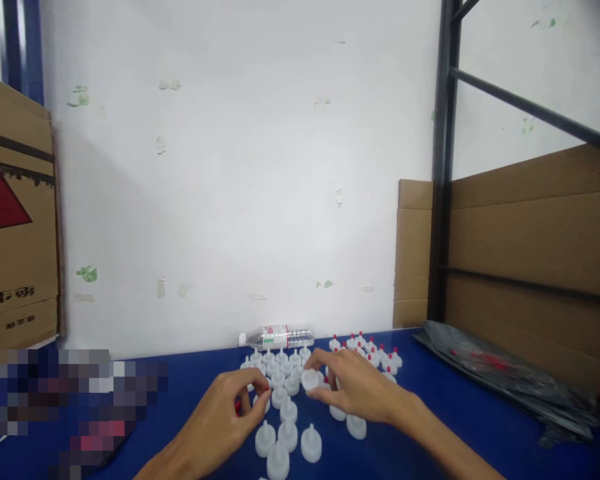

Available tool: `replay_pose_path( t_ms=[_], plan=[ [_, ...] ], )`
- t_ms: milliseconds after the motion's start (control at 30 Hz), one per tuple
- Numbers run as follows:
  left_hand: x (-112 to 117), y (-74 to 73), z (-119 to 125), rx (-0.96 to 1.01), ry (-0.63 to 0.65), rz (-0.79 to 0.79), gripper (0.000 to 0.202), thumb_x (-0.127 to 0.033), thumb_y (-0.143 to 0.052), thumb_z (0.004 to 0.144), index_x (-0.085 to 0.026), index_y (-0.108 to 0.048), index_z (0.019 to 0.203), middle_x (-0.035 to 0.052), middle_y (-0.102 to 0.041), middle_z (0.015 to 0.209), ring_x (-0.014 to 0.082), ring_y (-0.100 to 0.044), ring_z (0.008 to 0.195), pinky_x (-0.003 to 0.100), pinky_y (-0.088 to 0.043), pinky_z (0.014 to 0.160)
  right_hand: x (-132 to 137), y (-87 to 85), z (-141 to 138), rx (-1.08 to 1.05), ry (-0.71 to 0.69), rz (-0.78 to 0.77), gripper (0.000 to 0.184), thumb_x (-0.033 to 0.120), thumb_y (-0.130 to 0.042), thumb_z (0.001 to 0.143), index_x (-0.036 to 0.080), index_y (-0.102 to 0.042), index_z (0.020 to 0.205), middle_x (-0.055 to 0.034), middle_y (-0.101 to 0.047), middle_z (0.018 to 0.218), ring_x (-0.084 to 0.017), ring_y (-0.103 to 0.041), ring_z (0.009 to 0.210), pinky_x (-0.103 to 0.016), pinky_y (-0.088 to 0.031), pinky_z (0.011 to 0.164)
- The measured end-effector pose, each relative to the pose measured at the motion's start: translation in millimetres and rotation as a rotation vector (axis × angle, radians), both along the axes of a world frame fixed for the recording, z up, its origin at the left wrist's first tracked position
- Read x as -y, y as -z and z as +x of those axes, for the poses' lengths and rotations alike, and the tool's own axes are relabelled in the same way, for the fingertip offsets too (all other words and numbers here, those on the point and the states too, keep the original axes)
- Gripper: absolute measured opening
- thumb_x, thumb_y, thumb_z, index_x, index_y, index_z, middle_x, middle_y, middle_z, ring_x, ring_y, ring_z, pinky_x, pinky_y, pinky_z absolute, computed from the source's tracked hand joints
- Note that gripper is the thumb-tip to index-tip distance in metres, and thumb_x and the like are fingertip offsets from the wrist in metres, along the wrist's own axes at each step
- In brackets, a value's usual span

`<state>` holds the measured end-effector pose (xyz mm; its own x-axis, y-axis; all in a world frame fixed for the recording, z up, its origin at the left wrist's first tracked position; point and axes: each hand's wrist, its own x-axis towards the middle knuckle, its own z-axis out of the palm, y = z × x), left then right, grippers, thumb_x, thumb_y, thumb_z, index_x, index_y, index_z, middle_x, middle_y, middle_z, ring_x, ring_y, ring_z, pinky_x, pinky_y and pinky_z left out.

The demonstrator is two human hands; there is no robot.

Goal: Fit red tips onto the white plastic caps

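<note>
My left hand (230, 410) is closed in a pinch over the left side of a cluster of white nozzle caps. Small red tips (238, 406) show inside its curled fingers, with another speck of red at the fingertips. Between the thumb and fingers of my right hand (347, 383) is a white nozzle cap (310, 381), tilted with its round base facing left. Several bare white nozzle caps (288, 436) stand spout-up between and in front of my hands. Behind the right hand, several nozzle caps with red tips (371, 351) stand in a group; my hand hides part of them.
A clear plastic water bottle (277, 337) lies on its side against the wall on the blue table (180, 387). Grey plastic bags (510, 380) lie at the right, beside a dark metal frame (441, 200) and cardboard. A large carton (17, 233) stands left, above a pixelated patch.
</note>
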<state>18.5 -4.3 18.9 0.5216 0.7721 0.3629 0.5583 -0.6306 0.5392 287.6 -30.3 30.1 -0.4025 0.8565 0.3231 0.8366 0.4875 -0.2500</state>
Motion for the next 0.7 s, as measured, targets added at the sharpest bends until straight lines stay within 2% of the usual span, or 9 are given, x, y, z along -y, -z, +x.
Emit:
replay_pose_path(
  t_ms=[100,167,433,600,700],
  plan=[
    [4,1.6,3,0.033,-0.009,0.058,0.025,-0.038,-0.049,0.096,-0.021,-0.067,0.092,-0.0022,-0.069,0.070,0.0136,-0.057,0.056,0.023,-0.041,0.058,3,4.4,-11,0.071,-0.073,0.109,0.028,0.040,-0.062,0.096,0.030,-0.060,0.121,-0.0007,-0.070,0.112,-0.019,-0.067,0.085,-0.029,-0.044,0.076],
    [5,4.4,4,0.029,-0.016,0.104,0.020,-0.035,-0.051,0.095,-0.022,-0.066,0.093,-0.0030,-0.068,0.069,0.0131,-0.057,0.054,0.023,-0.042,0.057,6,6.2,-16,0.079,-0.107,0.145,0.029,0.041,-0.060,0.097,0.030,-0.059,0.123,-0.0008,-0.068,0.118,-0.020,-0.067,0.091,-0.030,-0.045,0.078],
    [-2,20.7,2,-0.009,0.013,0.244,0.010,-0.024,-0.053,0.092,-0.024,-0.062,0.096,-0.0047,-0.070,0.079,0.0109,-0.063,0.055,0.022,-0.045,0.060,15,12.6,-28,0.079,-0.201,0.144,0.034,0.044,-0.057,0.099,0.032,-0.055,0.130,0.0016,-0.070,0.119,-0.020,-0.070,0.099,-0.030,-0.047,0.082],
    [-6,25.6,3,-0.179,0.017,0.454,0.016,-0.016,-0.050,0.089,-0.025,-0.059,0.099,-0.0042,-0.070,0.081,0.0126,-0.064,0.056,0.024,-0.039,0.057,17,13.2,-31,0.098,-0.231,0.150,0.037,0.044,-0.053,0.100,0.032,-0.055,0.135,-0.0017,-0.070,0.120,-0.022,-0.070,0.103,-0.031,-0.049,0.082],
    [-6,26.3,4,-0.254,-0.007,0.507,0.018,-0.014,-0.049,0.088,-0.025,-0.058,0.099,-0.0038,-0.070,0.080,0.0132,-0.063,0.054,0.025,-0.036,0.055,17,12.7,-31,0.098,-0.232,0.158,0.037,0.044,-0.052,0.100,0.030,-0.055,0.135,-0.0027,-0.070,0.119,-0.022,-0.070,0.102,-0.032,-0.050,0.081]
  ],
)
